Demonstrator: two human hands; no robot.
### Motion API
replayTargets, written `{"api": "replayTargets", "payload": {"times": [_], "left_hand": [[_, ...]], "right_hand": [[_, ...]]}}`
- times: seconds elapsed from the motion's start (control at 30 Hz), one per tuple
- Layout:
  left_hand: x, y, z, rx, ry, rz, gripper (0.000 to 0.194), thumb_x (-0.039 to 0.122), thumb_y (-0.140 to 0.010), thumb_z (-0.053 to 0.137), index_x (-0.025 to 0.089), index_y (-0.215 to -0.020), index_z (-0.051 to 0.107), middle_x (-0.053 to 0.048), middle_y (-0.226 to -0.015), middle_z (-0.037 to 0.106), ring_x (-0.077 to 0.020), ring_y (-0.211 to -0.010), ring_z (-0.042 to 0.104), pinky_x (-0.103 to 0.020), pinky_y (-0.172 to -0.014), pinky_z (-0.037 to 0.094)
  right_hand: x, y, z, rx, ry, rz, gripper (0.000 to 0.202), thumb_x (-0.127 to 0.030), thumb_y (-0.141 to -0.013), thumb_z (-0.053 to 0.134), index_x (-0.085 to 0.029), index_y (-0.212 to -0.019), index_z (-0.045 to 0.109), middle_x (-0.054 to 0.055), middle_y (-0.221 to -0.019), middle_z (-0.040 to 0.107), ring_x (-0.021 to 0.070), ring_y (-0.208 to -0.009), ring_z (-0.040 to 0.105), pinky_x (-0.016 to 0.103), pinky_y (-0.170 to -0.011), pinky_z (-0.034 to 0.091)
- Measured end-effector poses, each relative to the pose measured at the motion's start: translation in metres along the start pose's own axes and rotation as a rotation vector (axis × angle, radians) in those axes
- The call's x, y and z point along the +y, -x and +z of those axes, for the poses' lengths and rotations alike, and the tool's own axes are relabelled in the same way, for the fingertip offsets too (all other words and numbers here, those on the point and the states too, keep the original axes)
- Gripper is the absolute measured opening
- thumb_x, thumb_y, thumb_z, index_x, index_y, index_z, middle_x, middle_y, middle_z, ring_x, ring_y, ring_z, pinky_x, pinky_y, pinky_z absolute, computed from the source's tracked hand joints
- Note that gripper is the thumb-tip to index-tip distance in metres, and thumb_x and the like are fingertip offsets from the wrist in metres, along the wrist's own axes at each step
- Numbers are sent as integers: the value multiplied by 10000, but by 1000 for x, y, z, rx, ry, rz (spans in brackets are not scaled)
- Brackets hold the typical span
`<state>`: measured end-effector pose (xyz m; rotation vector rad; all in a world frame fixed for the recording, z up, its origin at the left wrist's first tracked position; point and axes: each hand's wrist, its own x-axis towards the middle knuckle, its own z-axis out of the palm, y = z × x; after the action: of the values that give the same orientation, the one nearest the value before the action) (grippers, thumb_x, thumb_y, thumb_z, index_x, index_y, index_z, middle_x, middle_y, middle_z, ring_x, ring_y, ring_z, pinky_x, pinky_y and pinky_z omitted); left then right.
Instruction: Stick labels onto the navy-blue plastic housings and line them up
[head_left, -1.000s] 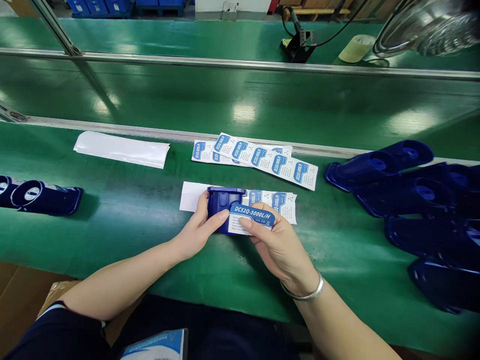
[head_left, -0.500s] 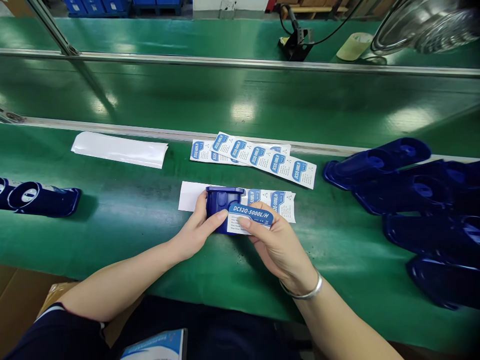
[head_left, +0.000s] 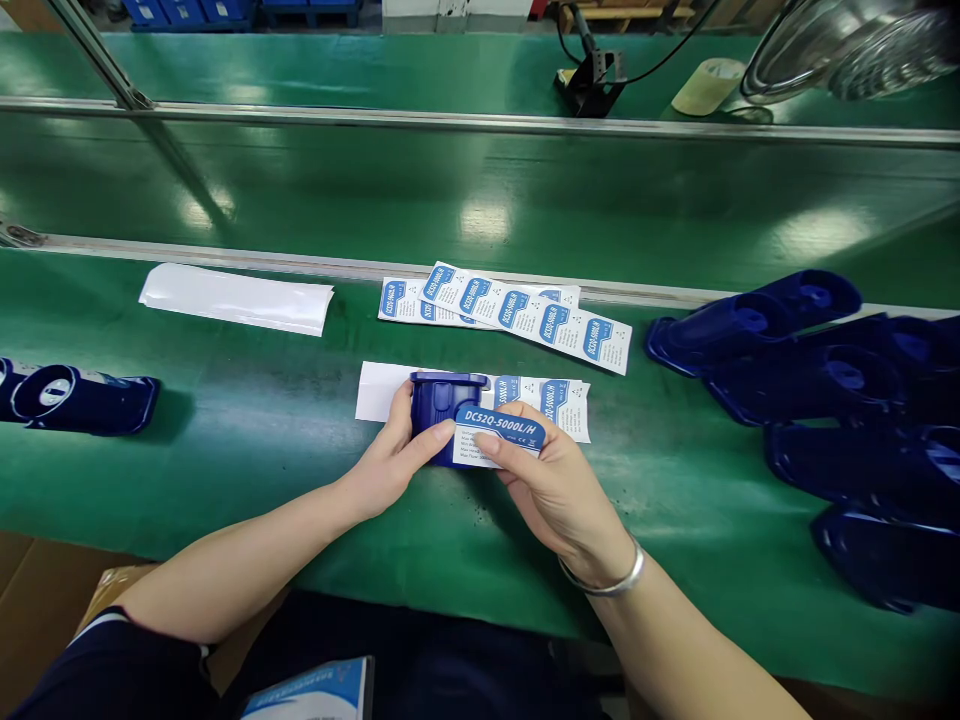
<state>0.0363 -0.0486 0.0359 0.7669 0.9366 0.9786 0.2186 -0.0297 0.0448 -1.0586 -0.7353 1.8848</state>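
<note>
My left hand [head_left: 390, 455] is closed around the left side of a dark blue plastic housing [head_left: 442, 398], its thumb lying at the left end of a label. That blue-and-white label [head_left: 495, 438], printed DC52Q-5000L/H, is pinched in my right hand [head_left: 551, 485] and lies over the housing's front. Whether the label's back touches the housing I cannot tell. Behind both hands lies a label strip [head_left: 566, 408], its left part bare white backing. Farther back, two more label strips [head_left: 525, 315] overlap.
Several blue housings [head_left: 832, 390] crowd the right side; another blue housing [head_left: 90, 400] lies at the left. White backing paper [head_left: 236, 298] rests at the back left. Beyond the metal rail [head_left: 480, 122] are a black stand [head_left: 592, 85] and a tape roll [head_left: 707, 87].
Almost nothing differs. The whole view has shifted very slightly, while both hands keep the same hold on the housing and the label.
</note>
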Motion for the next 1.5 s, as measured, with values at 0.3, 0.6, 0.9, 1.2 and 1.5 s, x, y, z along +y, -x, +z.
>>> {"api": "replayTargets", "payload": {"times": [0.3,0.6,0.9,1.2,1.5], "left_hand": [[-1,0,-2,-22,-7,7,630,438,-983,616,323,-1528,323,-58,-1632,400,-305,-1518,347,-469,-1231,332],[0,0,-1,-20,6,20,590,411,-966,645,333,-1492,389,-52,-1574,474,-316,-1467,421,-482,-1203,368],[0,-3,-2,-56,-110,99,794,318,-862,782,264,-1504,318,-98,-1522,491,-311,-1417,474,-453,-1182,393],[-1,-2,-2,-43,-100,95,800,325,-874,770,271,-1518,298,-90,-1539,480,-303,-1437,456,-444,-1200,376],[-2,-2,-3,-51,-90,92,792,317,-883,765,272,-1521,298,-89,-1530,492,-294,-1429,468,-445,-1201,383]], "right_hand": [[-1,0,1,0,-10,1,251,-291,-735,921,-228,-782,683,-39,-758,643,117,-719,566,256,-739,511],[2,0,-2,-17,-31,3,225,-257,-773,900,-221,-821,683,-41,-788,653,99,-752,575,220,-754,502],[1,-1,-1,-13,-31,-1,243,-271,-762,906,-210,-815,676,-29,-796,655,112,-770,577,234,-763,498],[1,-1,2,-12,-57,0,258,-271,-743,921,-208,-805,678,-35,-768,643,105,-750,568,225,-748,486],[1,0,-1,-21,-39,11,242,-280,-767,907,-220,-852,688,-27,-828,668,116,-810,586,238,-802,485]]}}
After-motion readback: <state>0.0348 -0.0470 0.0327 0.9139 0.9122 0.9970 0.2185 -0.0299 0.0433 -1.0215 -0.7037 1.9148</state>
